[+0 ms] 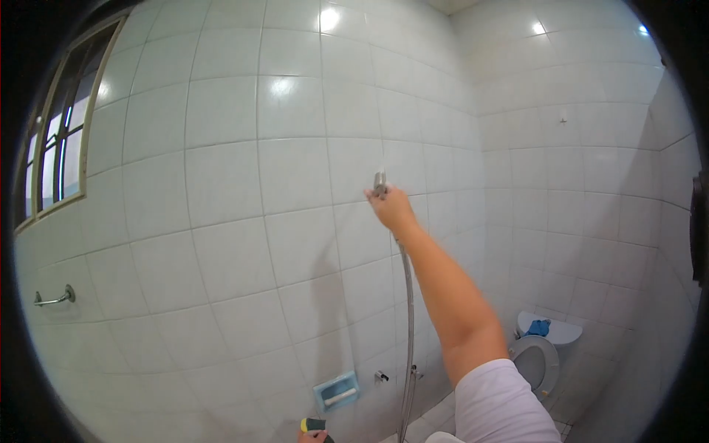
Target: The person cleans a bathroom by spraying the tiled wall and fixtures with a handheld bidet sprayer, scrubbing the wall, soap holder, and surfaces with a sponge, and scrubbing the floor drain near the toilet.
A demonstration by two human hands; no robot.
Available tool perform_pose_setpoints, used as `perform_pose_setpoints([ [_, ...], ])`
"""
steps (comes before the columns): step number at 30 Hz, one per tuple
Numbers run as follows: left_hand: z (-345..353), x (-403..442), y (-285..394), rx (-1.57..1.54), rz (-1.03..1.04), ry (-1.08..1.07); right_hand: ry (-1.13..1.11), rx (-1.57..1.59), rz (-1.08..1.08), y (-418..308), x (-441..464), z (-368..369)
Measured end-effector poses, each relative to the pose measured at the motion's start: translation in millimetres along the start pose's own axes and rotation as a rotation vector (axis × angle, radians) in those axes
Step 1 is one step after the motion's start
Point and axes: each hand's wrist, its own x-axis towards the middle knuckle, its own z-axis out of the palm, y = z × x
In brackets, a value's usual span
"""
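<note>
Right fingers (374, 200) wrapped round metal sprayer (380, 179), wide tile wall (229, 177) leftward; left fingers (313, 437) gripping sponge (314, 424) below soap dish (337, 382) edge.

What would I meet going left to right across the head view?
Window, left hand holding a sponge, blue soap dish, right hand gripping a metal fitting, toilet, dark object at the far right edge.

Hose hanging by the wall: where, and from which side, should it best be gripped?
Probably around the middle of the hose, below the right hand, coming from the front left: it hangs slender and nearly upright, with that side exposed, while the raised arm crowds its upper right.
</note>
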Motion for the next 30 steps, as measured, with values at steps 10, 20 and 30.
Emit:
perform_pose_setpoints([
  [10,4,0,-18,0.067,0.168,-0.064,-0.090,0.041,0.078,17,-49,15],
  [20,9,-6,-56,0.133,0.223,-0.038,-0.085,0.013,0.090,46,-83,2],
  [30,-15,-48,0,0.110,-0.011,-0.043,-0.170,-0.012,0.176,33,-124,1],
])
